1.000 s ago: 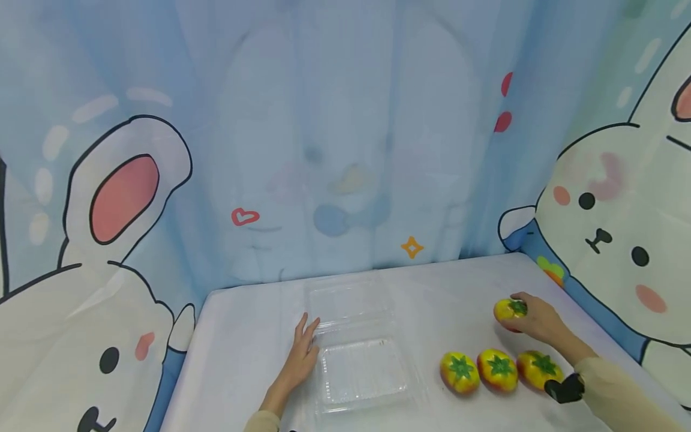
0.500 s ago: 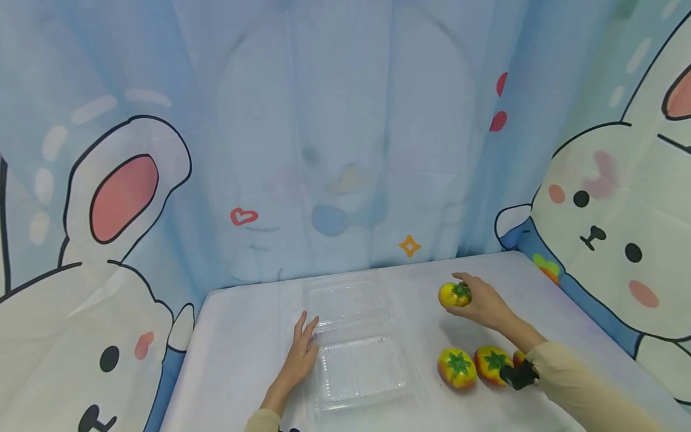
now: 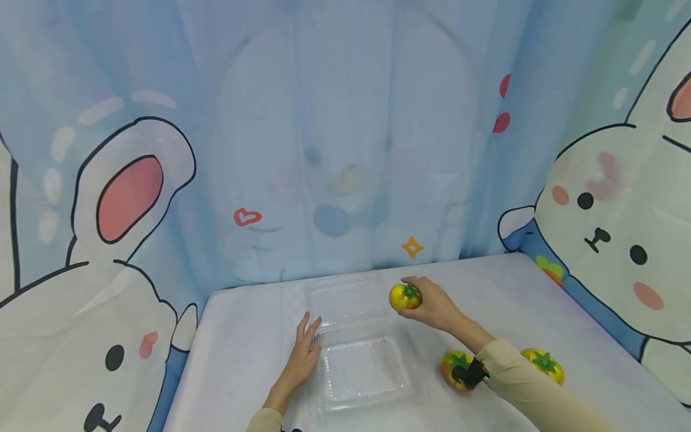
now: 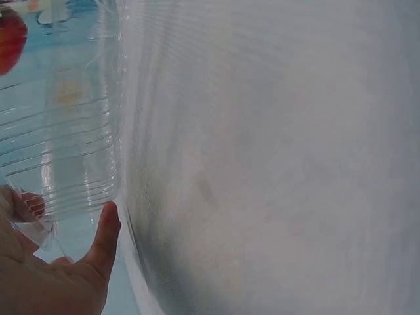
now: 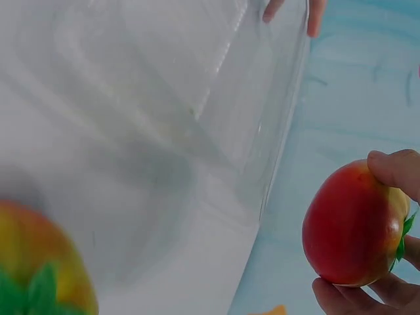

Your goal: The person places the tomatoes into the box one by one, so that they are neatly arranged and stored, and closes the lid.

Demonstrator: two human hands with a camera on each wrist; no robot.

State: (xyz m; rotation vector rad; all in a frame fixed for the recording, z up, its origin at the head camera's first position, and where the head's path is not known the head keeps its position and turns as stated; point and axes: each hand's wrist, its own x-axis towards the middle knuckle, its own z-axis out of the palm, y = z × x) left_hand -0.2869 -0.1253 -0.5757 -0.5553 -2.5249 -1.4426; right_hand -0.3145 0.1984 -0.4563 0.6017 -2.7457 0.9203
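Observation:
My right hand [image 3: 436, 306] grips a yellow-and-red persimmon [image 3: 402, 297] with a green leafy top, held above the table beside the raised-back lid. In the right wrist view this persimmon [image 5: 351, 226] shows its red side between thumb and fingers. A clear plastic box [image 3: 372, 403] stands open, its lid [image 3: 348, 300] folded toward the back. My left hand [image 3: 303, 359] touches the left edge of the box with spread, straight fingers. Seen from the left wrist, a fingertip [image 4: 110, 213] lies right at the ribbed corner of the clear box [image 4: 59, 151].
Another persimmon [image 3: 455, 366] sits right of the box, partly behind a black wrist strap [image 3: 469, 374]. One more persimmon [image 3: 545, 363] is farther right; the sleeve hides the space between. The white table [image 3: 232, 348] ends at a blue curtain [image 3: 345, 132].
My right hand has lifted a persimmon from the table's right side and carried it left toward the lid. The left hand stays at the box's edge.

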